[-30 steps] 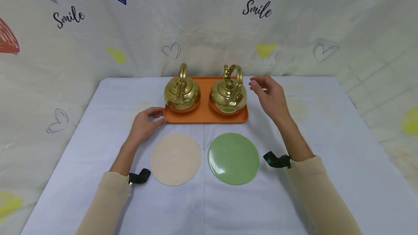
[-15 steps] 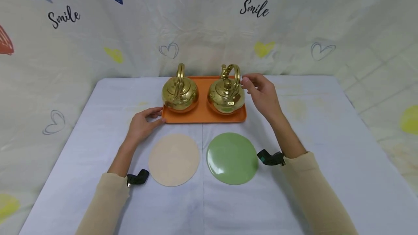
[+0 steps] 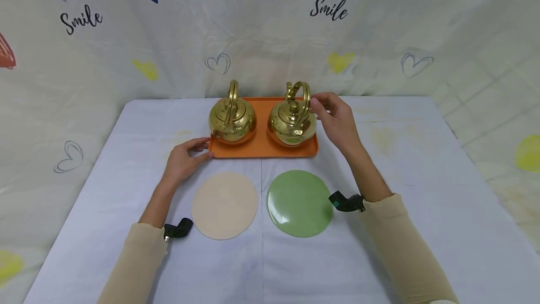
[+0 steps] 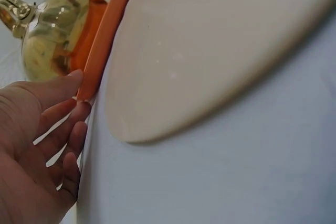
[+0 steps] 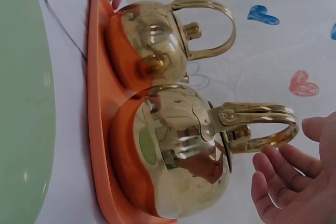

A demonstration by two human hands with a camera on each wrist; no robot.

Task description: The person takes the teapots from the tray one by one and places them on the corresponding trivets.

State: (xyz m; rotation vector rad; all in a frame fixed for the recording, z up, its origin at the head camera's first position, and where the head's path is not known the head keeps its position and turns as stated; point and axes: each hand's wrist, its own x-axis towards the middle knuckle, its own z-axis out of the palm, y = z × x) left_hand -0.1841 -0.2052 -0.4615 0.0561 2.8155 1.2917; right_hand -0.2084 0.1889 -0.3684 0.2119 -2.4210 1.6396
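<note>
Two gold kettles stand upright on an orange tray [image 3: 262, 140], the left kettle [image 3: 232, 123] and the right kettle [image 3: 292, 128], each with an arched top handle. My left hand [image 3: 183, 161] pinches the tray's near left corner; in the left wrist view its thumb [image 4: 65, 85] lies on the rim and fingertips sit at the corner's other side. My right hand [image 3: 337, 121] is beside the right kettle's handle [image 5: 268, 121]. The right wrist view shows its fingers spread with the thumb apart from the handle, and nothing held.
In front of the tray lie a beige round plate or mat [image 3: 224, 205] and a shiny green round one [image 3: 300, 203], side by side on the white tablecloth [image 3: 422, 229]. A curtain [image 3: 270, 32] printed with hearts hangs just behind the table.
My right hand has moved left from beyond the tray to the right kettle's handle. The left hand stays at the tray corner; kettles and tray hold their places.
</note>
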